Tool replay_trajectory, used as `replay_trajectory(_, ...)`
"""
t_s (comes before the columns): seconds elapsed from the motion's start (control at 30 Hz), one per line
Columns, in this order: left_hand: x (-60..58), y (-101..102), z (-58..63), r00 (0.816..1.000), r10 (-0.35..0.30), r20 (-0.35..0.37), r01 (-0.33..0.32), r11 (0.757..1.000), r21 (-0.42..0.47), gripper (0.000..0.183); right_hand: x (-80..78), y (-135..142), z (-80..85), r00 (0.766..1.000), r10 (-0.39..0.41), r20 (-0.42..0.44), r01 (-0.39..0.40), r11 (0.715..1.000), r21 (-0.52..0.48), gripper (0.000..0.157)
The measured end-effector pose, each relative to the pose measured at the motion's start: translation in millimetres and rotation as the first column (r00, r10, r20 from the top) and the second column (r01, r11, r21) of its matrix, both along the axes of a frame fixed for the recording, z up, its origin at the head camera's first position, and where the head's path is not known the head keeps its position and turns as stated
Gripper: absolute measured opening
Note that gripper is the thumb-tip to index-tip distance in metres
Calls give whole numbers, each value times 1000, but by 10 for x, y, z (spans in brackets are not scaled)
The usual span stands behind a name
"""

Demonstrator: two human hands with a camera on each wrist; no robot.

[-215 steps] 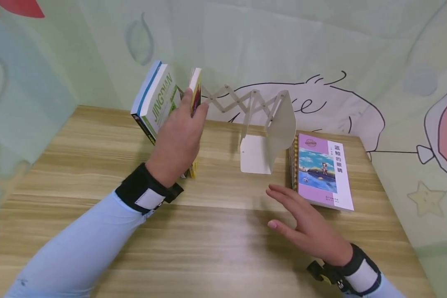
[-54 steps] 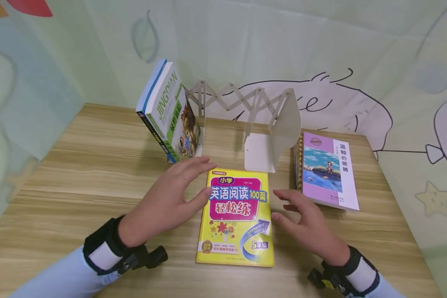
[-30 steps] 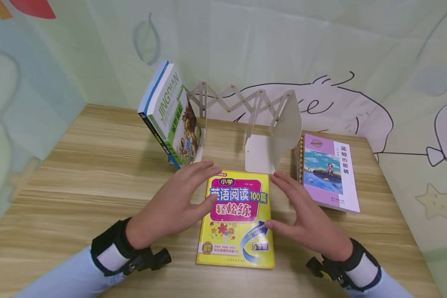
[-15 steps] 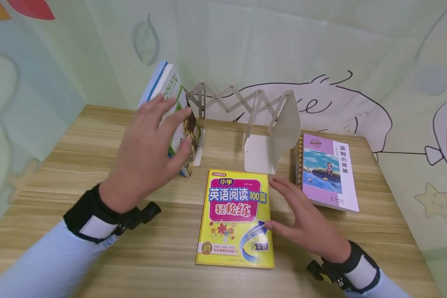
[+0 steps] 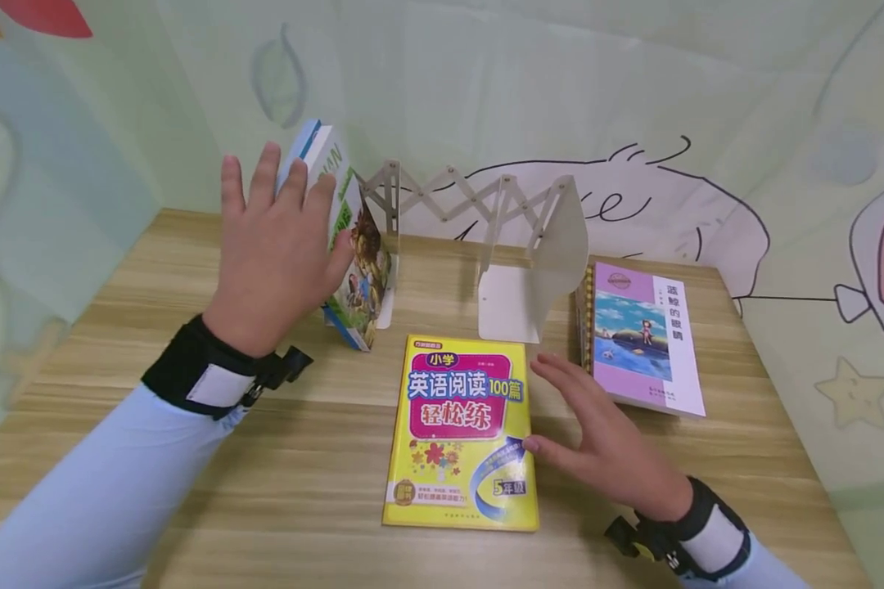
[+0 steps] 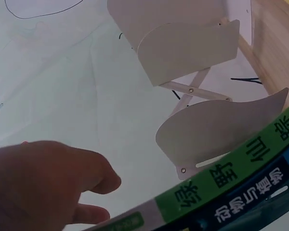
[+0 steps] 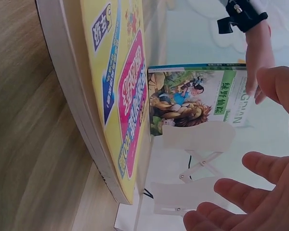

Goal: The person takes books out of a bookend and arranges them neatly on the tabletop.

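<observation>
My left hand (image 5: 272, 245) is raised at the standing books (image 5: 361, 278), fingers extended and spread along their outer side, thumb on the front cover side. In the right wrist view, its fingertips overlap the top end of the standing books (image 7: 197, 98); whether they press the covers is unclear. The green spine (image 6: 221, 173) lies beside this hand in the left wrist view. A yellow exercise book (image 5: 460, 433) lies flat in the middle of the table. My right hand (image 5: 611, 442) hovers by its right edge, fingers loosely extended, holding nothing.
A white expandable bookend (image 5: 508, 303) with scissor-like links stands behind the yellow book, beside the standing books. To the right, a purple-covered book (image 5: 637, 335) lies on top of a spiral-bound one. A printed cloth (image 5: 427, 90) hangs behind the wooden table.
Earlier my left hand held the yellow exercise book by the standing books; it then lay flat in the middle. Since then my left hand has moved up-left to the standing books. My right hand barely moved.
</observation>
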State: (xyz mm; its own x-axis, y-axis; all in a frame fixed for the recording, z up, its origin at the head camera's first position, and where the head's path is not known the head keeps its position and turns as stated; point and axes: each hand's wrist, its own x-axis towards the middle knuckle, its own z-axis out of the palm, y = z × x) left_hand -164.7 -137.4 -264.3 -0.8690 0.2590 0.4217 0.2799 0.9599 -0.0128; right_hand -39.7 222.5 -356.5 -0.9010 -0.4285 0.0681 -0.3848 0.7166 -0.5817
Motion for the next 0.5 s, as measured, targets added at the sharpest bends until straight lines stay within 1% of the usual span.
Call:
replay_trajectory(0.2, 19, 17, -14, 998, 14, -54, -20, 994, -109, 50, 13, 0, -16, 1000, 2, 22, -2, 1000, -3, 82)
replay_trajectory(0.37, 32, 42, -16, 999, 26, -41, -33, 987, -158, 52, 22, -4, -25, 1000, 5, 31, -5, 1000, -1, 81)
replay_trajectory(0.43, 34, 53, -21, 998, 15, -53, -23, 986, -162, 51, 23, -7, -23, 999, 2, 34, -2, 1000, 0, 81)
replay_trajectory(0.5, 37, 67, -38, 994, -23, -106, 7, 989, -148, 47, 27, -10, -23, 999, -1, 33, 1, 1000, 0, 80)
